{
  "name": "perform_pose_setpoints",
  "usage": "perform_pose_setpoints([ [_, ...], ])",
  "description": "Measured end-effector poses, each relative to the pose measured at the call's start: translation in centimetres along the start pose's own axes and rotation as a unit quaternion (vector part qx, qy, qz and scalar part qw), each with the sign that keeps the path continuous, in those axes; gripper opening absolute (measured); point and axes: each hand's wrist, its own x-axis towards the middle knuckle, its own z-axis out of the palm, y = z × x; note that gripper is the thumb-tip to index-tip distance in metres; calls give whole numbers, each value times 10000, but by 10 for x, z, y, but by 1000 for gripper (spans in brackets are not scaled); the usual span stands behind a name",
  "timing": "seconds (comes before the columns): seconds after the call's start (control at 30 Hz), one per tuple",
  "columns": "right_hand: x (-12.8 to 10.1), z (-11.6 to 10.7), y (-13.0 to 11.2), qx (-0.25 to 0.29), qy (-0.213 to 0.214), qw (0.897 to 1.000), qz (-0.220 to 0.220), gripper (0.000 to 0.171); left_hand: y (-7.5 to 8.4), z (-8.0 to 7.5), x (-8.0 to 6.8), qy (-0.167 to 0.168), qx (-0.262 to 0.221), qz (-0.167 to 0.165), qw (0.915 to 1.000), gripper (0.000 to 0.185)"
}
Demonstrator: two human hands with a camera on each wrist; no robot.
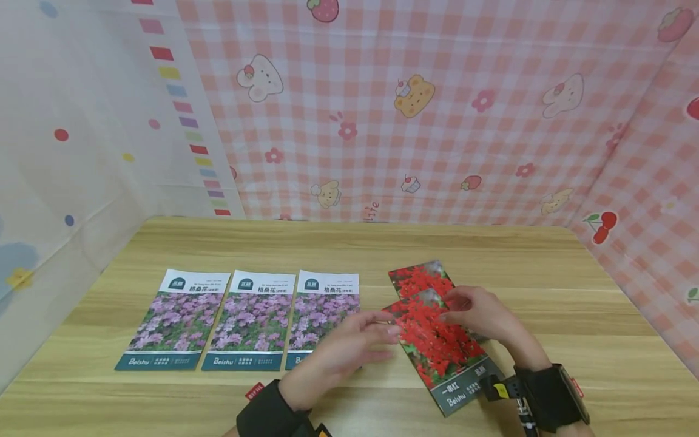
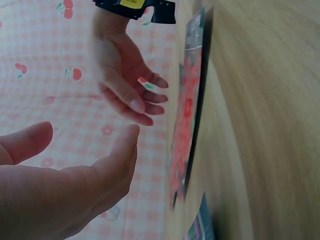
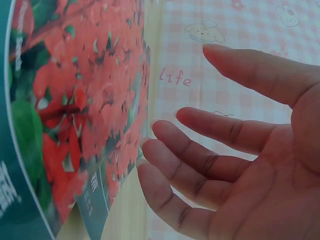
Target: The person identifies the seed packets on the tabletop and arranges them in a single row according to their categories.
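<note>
On the wooden table (image 1: 546, 285), right of centre, lies the red-flower seed packet (image 1: 437, 346) you are working over, turned at an angle with its dark label end toward you. Your right hand (image 1: 480, 315) hovers at its far right edge with fingers straight and loosely spread; the right wrist view shows those fingers (image 3: 200, 165) just beside the packet's edge, and you cannot tell whether any tip actually touches it. Your left hand (image 1: 349, 346) reaches in from the left, fingers extended and relaxed, its fingertips at the packet's upper left corner; the left wrist view shows the palm open with a gap between it and the packet (image 2: 187, 115), nothing pinched. A second red-flower packet (image 1: 420, 277) lies partly under the first, poking out at the far side. To the left, three purple-flower packets (image 1: 246, 318) sit side by side in a neat row, the rightmost partly hidden by your left hand. Both wrists wear black straps.
</note>
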Motion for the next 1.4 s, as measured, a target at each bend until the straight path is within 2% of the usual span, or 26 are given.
perform_pose_setpoints([
  [0.13, 0, 0, 1, -49, -103, 9999, 16, 48, -5, 5, 5, 40, 415, -20, 9991, 47],
  [0.27, 0, 2, 2, -358, -411, 9982, -261, 58, -8, 12, 6, 45, 985, -130, 9950, 51],
  [0.4, 0, 5, 4, -650, -821, 9924, -647, 69, -9, 18, 8, -15, 1412, -100, 9899, 49],
  [0.57, 0, 7, 9, -881, -1263, 9854, -723, 74, -12, 22, 9, -149, 2042, 54, 9788, 49],
  [0.67, 0, 7, 12, -781, -1439, 9851, -520, 74, -12, 27, 9, -240, 2689, 145, 9628, 49],
  [0.73, -1, 7, 14, -712, -1483, 9857, -372, 76, -12, 30, 8, -305, 3134, 214, 9489, 49],
  [0.97, -2, 2, 22, -851, -1368, 9868, -162, 77, -16, 38, 12, -510, 4440, 554, 8928, 53],
  [1.2, -2, -5, 31, -856, -1332, 9872, -168, 77, -22, 38, 15, -798, 5335, 855, 8376, 50],
  [1.3, -3, -8, 34, -831, -1289, 9880, -173, 76, -23, 39, 13, -831, 5546, 958, 8224, 49],
  [1.4, -4, -11, 36, -812, -1226, 9890, -138, 75, -23, 39, 13, -861, 5604, 991, 8177, 49],
])
